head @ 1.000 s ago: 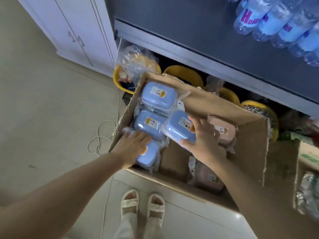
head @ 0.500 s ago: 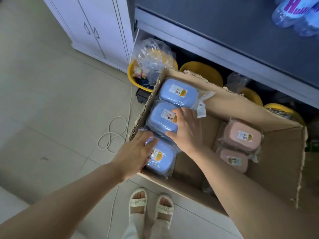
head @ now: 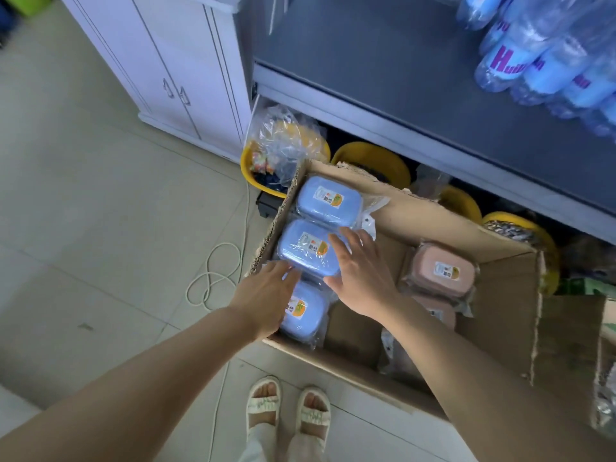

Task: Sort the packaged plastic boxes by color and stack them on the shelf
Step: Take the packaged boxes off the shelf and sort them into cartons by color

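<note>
Blue plastic boxes lie in a row along the left side of a brown cardboard box (head: 443, 225) on the floor. Each one is a rounded rectangle, smooth and shiny, sealed in crinkly clear wrap with a small white and orange sticker on top. The far blue box (head: 328, 201) sits by the torn back flap. The middle blue box (head: 308, 248) is just in front of it, and the near blue box (head: 305, 311) is closest to the person.

The left hand (head: 263, 295) rests flat on the near blue box, its grip wide with fingers straight, the tips reaching the edge of the middle one. The right hand (head: 361, 271) lies on the right end of the middle blue box, its grip wide too, fingers spread and holding nothing.

On the right side of the cardboard box sit pink boxes (head: 441, 270) of the same rounded shape, also in clear wrap, one stacked on another.

Above is a flat grey shelf (head: 383, 85) with clear, bumpy water bottles (head: 540, 58) wearing blue labels. Under it are round yellow tubs (head: 373, 160) and a crumpled plastic bag (head: 283, 141). A thin white cord (head: 213, 278) loops on the pale tiled floor by a white cupboard (head: 160, 65). Two feet in soft cream sandals (head: 288, 406) stand below.
</note>
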A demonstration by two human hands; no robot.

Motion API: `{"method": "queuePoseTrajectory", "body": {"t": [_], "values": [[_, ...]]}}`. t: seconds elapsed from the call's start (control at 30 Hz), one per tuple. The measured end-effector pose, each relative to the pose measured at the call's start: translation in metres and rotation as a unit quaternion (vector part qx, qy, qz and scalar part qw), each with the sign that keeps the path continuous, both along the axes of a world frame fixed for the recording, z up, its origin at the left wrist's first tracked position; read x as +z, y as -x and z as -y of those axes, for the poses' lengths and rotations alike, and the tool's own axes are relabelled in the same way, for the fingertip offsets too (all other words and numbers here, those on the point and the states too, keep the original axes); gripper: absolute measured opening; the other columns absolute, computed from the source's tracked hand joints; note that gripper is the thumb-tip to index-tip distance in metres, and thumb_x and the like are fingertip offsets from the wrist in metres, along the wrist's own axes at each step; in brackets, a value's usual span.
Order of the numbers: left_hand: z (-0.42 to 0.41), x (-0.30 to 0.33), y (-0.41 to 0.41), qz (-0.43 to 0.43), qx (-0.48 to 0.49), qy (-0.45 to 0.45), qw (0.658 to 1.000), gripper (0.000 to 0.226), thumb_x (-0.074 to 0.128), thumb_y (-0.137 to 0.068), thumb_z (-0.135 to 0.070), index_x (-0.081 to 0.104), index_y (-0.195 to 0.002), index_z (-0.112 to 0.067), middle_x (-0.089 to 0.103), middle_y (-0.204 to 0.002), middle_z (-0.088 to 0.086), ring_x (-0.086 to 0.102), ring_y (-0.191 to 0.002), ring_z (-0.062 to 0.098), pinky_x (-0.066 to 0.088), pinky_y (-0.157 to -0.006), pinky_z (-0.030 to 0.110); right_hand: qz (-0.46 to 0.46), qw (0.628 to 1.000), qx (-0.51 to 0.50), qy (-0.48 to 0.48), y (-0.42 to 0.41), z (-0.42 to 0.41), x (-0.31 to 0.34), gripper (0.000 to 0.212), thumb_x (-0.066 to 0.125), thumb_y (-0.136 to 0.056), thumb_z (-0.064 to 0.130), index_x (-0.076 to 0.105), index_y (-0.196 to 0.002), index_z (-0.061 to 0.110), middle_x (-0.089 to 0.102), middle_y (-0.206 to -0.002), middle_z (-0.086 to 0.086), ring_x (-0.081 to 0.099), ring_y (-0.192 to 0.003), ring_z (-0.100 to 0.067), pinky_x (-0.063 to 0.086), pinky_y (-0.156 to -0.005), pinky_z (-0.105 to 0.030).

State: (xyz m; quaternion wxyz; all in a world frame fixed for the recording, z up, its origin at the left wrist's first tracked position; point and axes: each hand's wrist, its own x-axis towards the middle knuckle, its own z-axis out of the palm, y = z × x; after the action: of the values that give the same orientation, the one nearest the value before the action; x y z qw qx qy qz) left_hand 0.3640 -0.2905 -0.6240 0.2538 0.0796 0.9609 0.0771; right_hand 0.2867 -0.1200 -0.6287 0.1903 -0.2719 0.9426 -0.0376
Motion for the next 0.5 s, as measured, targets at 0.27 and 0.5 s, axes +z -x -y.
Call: {"method": "queuePoseTrajectory", "body": {"t": [0.27, 0.5], "values": [[-0.009, 0.154, 0.044, -0.069, -0.041, 0.017, 0.997, 0.046, 0.05, -0.094, -0.026, 0.031, -0.136, -0.018, 0.047, -0.134, 0.004, 0.048, -0.121, 0.027, 0.039, -0.096, 0.039, -0.042, 0.992, -0.111, 0.046, -0.004, -0.037, 0.162, 0.052, 0.053, -0.093, 0.034, 0.038, -0.14, 0.019, 0.041, -0.14, -0.001, 0.039, -0.128, -0.021, 0.033, -0.105, -0.034], [-0.045, 0.32, 0.082, -0.184, -0.05, -0.051, 0.98, 0.036, 0.048, -0.094, -0.028, 0.043, -0.129, -0.021, 0.057, -0.126, 0.005, 0.053, -0.117, 0.027, 0.045, -0.092, 0.038, -0.128, 0.973, -0.176, 0.082, -0.006, -0.084, 0.335, 0.049, 0.049, -0.096, 0.028, 0.035, -0.142, 0.019, 0.038, -0.142, -0.001, 0.039, -0.13, -0.022, 0.036, -0.098, -0.033]]}}
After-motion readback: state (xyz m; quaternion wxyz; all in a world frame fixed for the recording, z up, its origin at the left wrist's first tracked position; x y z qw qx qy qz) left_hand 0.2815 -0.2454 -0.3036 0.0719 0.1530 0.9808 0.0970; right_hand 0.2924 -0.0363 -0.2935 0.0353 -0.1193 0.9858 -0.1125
